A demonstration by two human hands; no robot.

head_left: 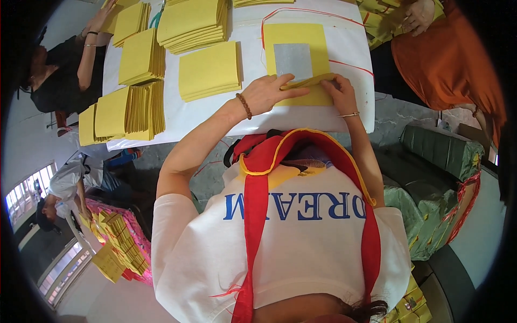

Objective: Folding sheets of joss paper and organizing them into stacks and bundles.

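Observation:
A yellow paper sheet (297, 33) with a silver-grey rectangle (293, 59) on it lies in front of me at the table's near right. Its near part shows a raised, folded strip (308, 82), lifted off the yellow paper below. My left hand (269, 95) grips the left end of this strip between its fingers. At the other end my right hand (341, 93) pinches the strip between thumb and fingers. Whether the strip belongs to the same sheet or to another I cannot tell. Red string (353, 67) runs out from under the paper to the right.
Several stacks of folded yellow paper (210, 70) stand left on the white table (253, 121). A person in black (67, 81) is at the left side, another in orange (436, 64) at the right. Green wrapped bundles (439, 153) sit below right.

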